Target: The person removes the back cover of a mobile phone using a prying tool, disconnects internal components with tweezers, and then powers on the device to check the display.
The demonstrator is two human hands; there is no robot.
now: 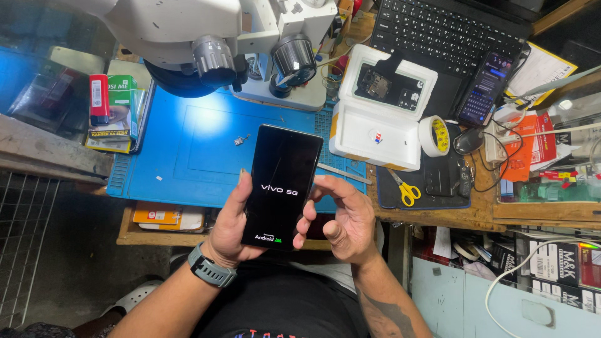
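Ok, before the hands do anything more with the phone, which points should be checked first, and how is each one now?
1. Left hand holds the black phone from its side and bottom: ok.
2. Right hand touches the phone's right edge with its fingers: ok.
3. Phone screen is lit, showing a start-up logo: ok.
4. Blue mat below is free of parts: not ok, a small metal piece lies there.
5. Phone's back cover fitted: cannot tell.

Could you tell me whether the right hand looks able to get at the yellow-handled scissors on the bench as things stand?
Probably yes: the right hand holds nothing, only its fingertips touch the phone, and the scissors lie uncovered just beyond it.
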